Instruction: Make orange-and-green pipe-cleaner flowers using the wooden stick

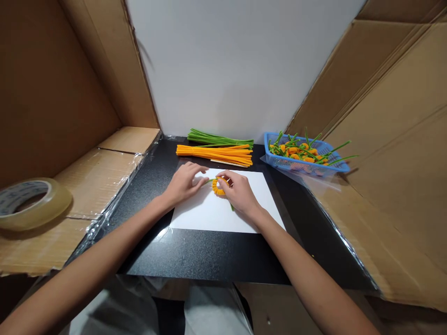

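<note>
A ring of coiled orange pipe cleaner (215, 190) with a white gap at its middle lies just above the white paper. My right hand (241, 191) has its thumb and fingers closed on the ring's right side. From the ring's upper left a green pipe cleaner (210, 180) sticks out, and a short green end (232, 208) shows below my right palm. My left hand (186, 183) is at the left of the ring, thumb and forefinger apart. Its thumb tip is at the green pipe cleaner's end; whether it presses on it is hard to see.
Behind the white paper (209, 221) lie bundles of orange pipe cleaners (213, 152) and green pipe cleaners (216, 138), with a thin pale stick (228, 163). A blue basket (296, 164) of orange and green pieces stands back right. Clear tape (59, 204) rests on cardboard at left; cardboard walls flank the black table (195, 256).
</note>
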Demonstrator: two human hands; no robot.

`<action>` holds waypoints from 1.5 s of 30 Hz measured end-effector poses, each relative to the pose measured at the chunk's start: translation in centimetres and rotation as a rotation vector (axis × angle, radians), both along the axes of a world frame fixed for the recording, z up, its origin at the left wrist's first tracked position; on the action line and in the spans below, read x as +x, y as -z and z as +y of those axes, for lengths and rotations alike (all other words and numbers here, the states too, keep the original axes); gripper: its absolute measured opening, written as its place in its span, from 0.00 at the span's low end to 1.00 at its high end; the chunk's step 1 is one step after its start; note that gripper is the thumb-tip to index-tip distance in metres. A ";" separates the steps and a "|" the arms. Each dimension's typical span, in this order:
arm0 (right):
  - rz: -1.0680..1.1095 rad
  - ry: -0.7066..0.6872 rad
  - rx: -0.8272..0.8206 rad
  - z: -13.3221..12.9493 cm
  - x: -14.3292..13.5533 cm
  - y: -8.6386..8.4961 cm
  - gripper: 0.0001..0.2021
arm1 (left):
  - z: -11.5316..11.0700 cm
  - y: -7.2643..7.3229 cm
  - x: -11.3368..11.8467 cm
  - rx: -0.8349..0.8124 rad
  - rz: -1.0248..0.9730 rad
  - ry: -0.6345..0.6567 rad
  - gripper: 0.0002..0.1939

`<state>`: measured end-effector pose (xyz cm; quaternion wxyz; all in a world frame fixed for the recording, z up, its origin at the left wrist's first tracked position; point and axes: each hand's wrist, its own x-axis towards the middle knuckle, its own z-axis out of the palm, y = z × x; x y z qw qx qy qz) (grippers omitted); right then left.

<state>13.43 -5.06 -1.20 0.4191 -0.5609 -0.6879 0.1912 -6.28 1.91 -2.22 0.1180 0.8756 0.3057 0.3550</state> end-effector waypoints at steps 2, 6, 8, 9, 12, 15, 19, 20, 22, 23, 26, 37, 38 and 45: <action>-0.001 -0.080 0.030 0.0 0.0 0.1 0.10 | -0.5 0.2 0.5 -0.017 0.072 0.053 0.09; 0.076 -0.043 -0.035 0.2 0.5 0.3 0.13 | -0.6 0.5 0.8 -0.197 0.011 0.012 0.09; 0.158 0.020 -0.124 0.5 1.1 0.6 0.19 | -0.2 0.6 0.6 -0.268 -0.083 -0.064 0.11; 0.206 0.029 -0.173 0.6 1.4 0.7 0.18 | 0.1 0.6 0.5 -0.293 -0.122 -0.096 0.11; 0.237 -0.019 -0.236 1.0 2.3 1.0 0.11 | 0.4 0.8 0.3 -0.354 -0.161 -0.109 0.12; 0.056 -0.012 -0.149 1.0 2.4 1.0 0.11 | 0.2 1.0 0.5 -0.376 -0.144 -0.070 0.13; -0.161 0.004 -0.050 0.7 2.3 0.6 0.11 | 0.4 0.9 0.2 -0.333 -0.034 -0.035 0.11; -0.209 0.006 -0.032 0.7 2.6 0.5 0.11 | 0.7 0.7 -0.1 -0.273 0.020 -0.023 0.10; -0.309 0.043 -0.005 1.1 3.7 0.2 0.11 | 1.8 0.4 -1.2 -0.068 0.138 -0.007 0.08; -0.345 0.112 0.005 1.3 4.4 0.2 0.12 | 2.5 0.3 -1.8 0.048 0.188 -0.010 0.09; -0.435 0.208 -0.007 2.0 6.6 0.1 0.11 | 4.0 0.1 -3.4 0.215 0.248 -0.051 0.11; -0.441 0.144 -0.007 2.2 8.2 0.5 0.11 | 4.3 0.7 -4.0 0.330 0.371 -0.057 0.11; -0.441 0.140 -0.010 2.3 8.3 0.5 0.11 | 4.3 0.7 -4.0 0.337 0.378 -0.063 0.11; -0.406 0.145 -0.018 2.1 8.5 0.6 0.11 | 4.1 1.0 -3.9 0.266 0.361 -0.060 0.10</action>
